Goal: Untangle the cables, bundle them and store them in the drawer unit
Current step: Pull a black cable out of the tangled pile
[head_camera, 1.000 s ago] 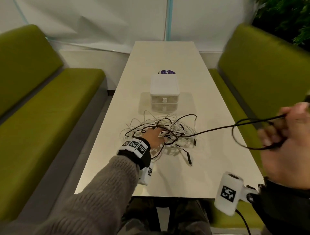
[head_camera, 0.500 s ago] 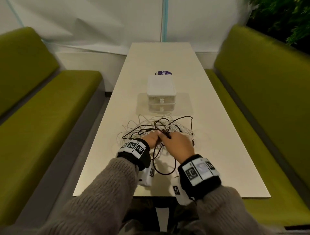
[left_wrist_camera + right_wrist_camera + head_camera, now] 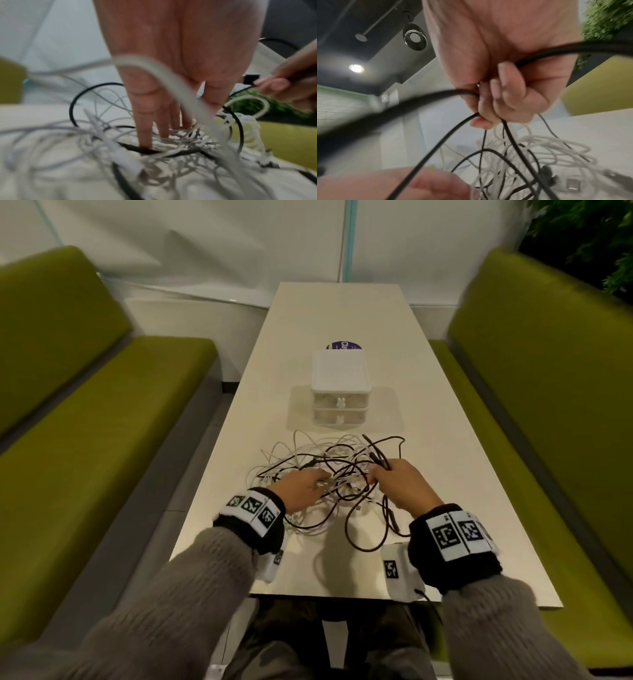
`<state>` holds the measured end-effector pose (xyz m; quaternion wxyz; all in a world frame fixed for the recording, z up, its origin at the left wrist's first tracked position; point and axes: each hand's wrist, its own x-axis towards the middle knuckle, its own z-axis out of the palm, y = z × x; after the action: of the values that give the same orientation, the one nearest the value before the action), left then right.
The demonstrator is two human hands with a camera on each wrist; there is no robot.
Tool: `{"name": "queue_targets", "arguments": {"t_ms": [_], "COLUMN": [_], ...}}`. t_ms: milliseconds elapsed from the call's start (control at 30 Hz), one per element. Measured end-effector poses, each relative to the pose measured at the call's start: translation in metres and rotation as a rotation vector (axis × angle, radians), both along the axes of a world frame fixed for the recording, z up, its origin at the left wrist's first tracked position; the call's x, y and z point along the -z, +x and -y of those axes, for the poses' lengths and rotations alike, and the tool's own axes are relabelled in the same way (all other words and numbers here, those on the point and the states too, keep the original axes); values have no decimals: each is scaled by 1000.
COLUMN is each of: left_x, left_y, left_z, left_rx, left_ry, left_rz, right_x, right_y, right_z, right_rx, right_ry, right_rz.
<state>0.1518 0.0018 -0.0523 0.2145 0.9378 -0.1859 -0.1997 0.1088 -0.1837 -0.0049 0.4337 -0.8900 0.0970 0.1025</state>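
A tangle of white and black cables (image 3: 329, 470) lies on the cream table (image 3: 342, 313) in front of a small white two-drawer unit (image 3: 340, 386), both drawers closed. My left hand (image 3: 303, 486) presses straight fingers (image 3: 145, 129) down into the pile of white cables (image 3: 180, 143). My right hand (image 3: 399, 479) is lifted a little above the pile's right side, fingers curled round loops of a black cable (image 3: 510, 129). More of that black cable (image 3: 363, 539) hangs toward the table's near edge.
A purple round sticker (image 3: 343, 346) lies behind the drawer unit. Green benches (image 3: 102, 422) flank the table on both sides (image 3: 534, 392). A leafy plant (image 3: 589, 237) stands at the far right. Bare tabletop lies beyond the unit and right of the pile.
My right hand came in from far right with the black cable, met the left hand at the pile, then shifted slightly right and up. The left hand stayed on the pile.
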Motion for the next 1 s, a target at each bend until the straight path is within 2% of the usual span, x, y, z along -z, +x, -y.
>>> {"name": "queue_targets", "arguments": {"t_ms": [133, 167, 200, 333, 400, 467, 667, 833, 933, 1000], "left_x": [-5, -5, -3, 8, 11, 15, 29, 27, 25, 16], "left_y": [-22, -24, -25, -27, -27, -25, -14, -2, -2, 0], "left_z": [0, 4, 9, 24, 28, 32, 37, 36, 39, 40], "left_rx": [-19, 10, 46, 144, 131, 84, -13, -21, -22, -48], "left_ry": [-143, -169, -131, 214, 213, 197, 205, 300, 331, 268], "left_rz": [579, 654, 660, 318, 139, 38, -50, -118, -130, -165], "right_x": [4, 5, 6, 5, 3, 1, -14, -63, -97, -104], "right_y": [-1, -1, -1, -3, -5, -5, -6, -15, -22, -26], "right_z": [7, 6, 4, -1, -2, -2, -5, 13, 39, 52], "right_rx": [31, 36, 35, 6, 17, 44, 129, 201, 227, 194], "right_ry": [10, 19, 26, 27, 35, 84, 377, 583, 618, 558], "right_rz": [1, -1, 1, 58, 110, 162, 309, 526, 676, 665]}}
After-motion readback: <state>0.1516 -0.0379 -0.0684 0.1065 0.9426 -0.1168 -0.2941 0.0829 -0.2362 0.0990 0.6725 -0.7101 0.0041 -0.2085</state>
